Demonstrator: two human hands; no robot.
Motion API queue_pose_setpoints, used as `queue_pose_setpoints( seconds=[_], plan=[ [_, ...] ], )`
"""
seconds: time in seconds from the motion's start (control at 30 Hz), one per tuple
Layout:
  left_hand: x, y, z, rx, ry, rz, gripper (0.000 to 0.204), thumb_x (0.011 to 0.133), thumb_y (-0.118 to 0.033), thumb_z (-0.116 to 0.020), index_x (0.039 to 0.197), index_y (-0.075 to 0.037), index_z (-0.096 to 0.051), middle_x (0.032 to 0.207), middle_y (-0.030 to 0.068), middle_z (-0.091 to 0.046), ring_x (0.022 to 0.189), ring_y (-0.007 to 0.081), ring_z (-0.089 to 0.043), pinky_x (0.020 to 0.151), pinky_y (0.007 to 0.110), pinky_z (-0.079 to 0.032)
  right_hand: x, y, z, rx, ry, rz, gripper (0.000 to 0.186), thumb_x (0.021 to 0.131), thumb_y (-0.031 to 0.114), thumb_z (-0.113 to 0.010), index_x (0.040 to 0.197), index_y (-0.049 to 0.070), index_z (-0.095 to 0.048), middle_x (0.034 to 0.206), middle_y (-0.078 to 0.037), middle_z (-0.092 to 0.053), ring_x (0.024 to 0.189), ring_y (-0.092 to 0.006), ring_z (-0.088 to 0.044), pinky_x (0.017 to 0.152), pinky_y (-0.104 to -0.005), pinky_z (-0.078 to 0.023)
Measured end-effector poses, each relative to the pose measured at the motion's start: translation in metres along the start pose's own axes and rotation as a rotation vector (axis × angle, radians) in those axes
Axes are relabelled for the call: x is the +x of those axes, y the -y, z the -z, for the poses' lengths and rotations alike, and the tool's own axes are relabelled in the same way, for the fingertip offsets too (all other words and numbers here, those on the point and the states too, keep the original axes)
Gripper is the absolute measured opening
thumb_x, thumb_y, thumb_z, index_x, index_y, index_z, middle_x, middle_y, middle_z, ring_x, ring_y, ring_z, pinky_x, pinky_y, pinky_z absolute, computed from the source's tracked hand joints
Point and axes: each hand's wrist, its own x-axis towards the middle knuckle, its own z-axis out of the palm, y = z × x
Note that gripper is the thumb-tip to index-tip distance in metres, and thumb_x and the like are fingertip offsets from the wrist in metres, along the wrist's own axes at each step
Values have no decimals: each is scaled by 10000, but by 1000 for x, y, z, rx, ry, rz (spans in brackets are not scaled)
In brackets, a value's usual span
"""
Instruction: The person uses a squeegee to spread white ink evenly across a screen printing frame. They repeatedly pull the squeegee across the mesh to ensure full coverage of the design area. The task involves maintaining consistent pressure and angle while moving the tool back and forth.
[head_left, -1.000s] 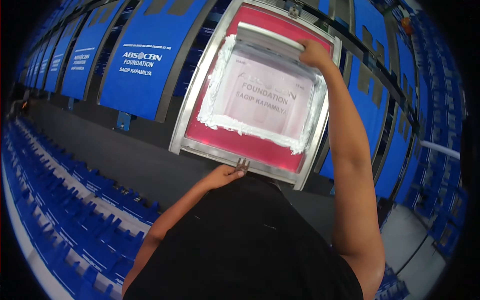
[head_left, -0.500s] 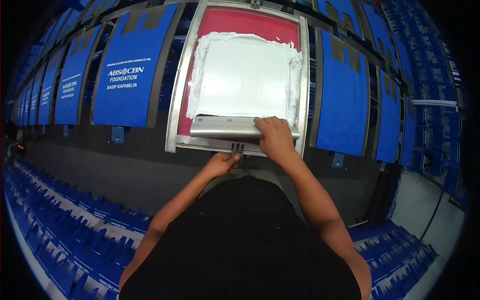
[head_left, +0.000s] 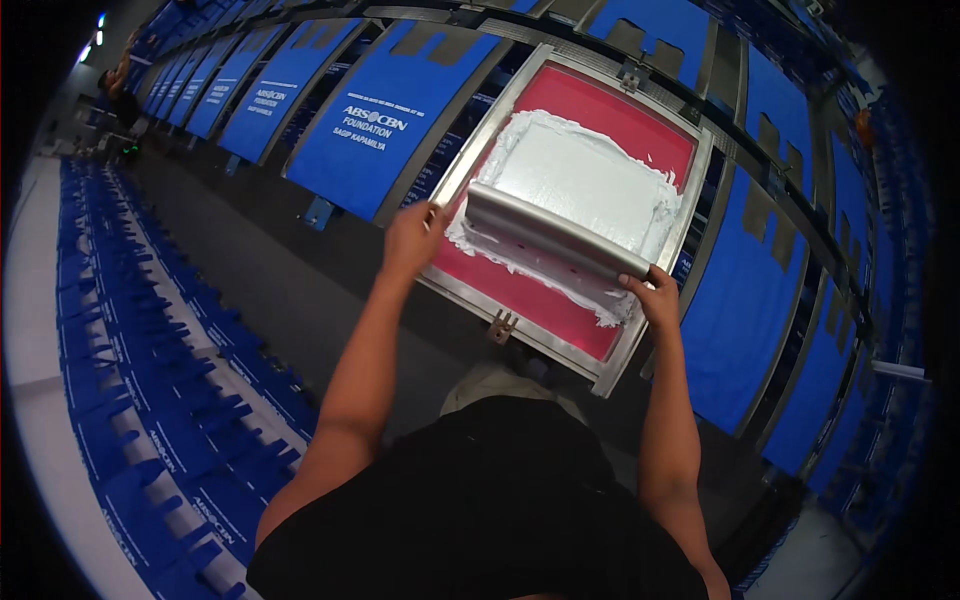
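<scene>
A screen printing frame (head_left: 466, 160) with metal rails and red mesh lies tilted in view, thick white ink (head_left: 570, 175) spread over its middle. Across the ink rests a metal squeegee (head_left: 555, 230), its lower side smeared white. My left hand (head_left: 412, 243) has its fingers curled at the frame's left rail. At the right rail, beside the squeegee's right end, my right hand (head_left: 657, 303) is closed with thumb inside the frame. Whether it also touches the squeegee is hard to tell.
Blue fabric pieces (head_left: 365, 115) with white print lie on boards in a row left of the frame; plain-looking blue pieces (head_left: 735, 300) lie to the right. Racks of blue pieces (head_left: 130, 360) stand at lower left. Another person (head_left: 122, 95) is far off at upper left.
My left hand has gone from the frame's front clamp to its left rail. The squeegee has moved up the screen over the ink, and my right hand has shifted to its right end. The view has turned.
</scene>
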Motion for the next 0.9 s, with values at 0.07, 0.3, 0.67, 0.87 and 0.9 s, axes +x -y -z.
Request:
queue_pose_setpoints(
  seconds=[0.07, 0.3, 0.67, 0.87, 0.9],
  plan=[
    [40, 52, -25, 194, -151, -8, 535, 924, -443, -545, 1200, 13, -589, 1130, 241, -629, 1059, 380, -595, 910, 404, -456, 8, 1, -3, 94, -23, -86, 296, 713, 123, -790, 951, -28, -701, 840, -62, -688, 804, -131, -622, 748, -273, -475],
    [43, 39, -59, -381, 25, 51, 556, 942, -357, -552, 1298, 67, -505, 1230, 250, -598, 1168, 307, -574, 977, 346, -425, 12, -2, 42, 253, -60, -79, 305, 711, 112, -790, 974, -12, -697, 837, -58, -685, 752, -108, -600, 707, -256, -462],
    [-45, 30, -127, -562, 127, -19, 527, 955, -322, -575, 1301, 69, -506, 1198, 234, -621, 1104, 212, -584, 922, 307, -448, -90, -36, 89, 197, -178, -114, 320, 675, 59, -765, 978, -20, -702, 872, -72, -693, 818, -149, -632, 772, -294, -489],
    [-29, 45, -93, -631, 185, 99, 475, 980, -276, -551, 1308, 65, -506, 1162, 159, -639, 1046, 161, -587, 898, 276, -451, -70, -40, 45, 239, -189, -103, 318, 676, 66, -763, 976, -20, -703, 852, -70, -678, 796, -149, -624, 764, -297, -485],
    [-25, 50, -88, -655, 171, 112, 474, 980, -274, -551, 1309, 64, -506, 1159, 159, -640, 1044, 162, -589, 898, 274, -450, -59, -40, 40, 239, -171, -100, 323, 675, 70, -767, 978, -20, -702, 845, -67, -674, 791, -150, -622, 760, -298, -485]
  ],
)
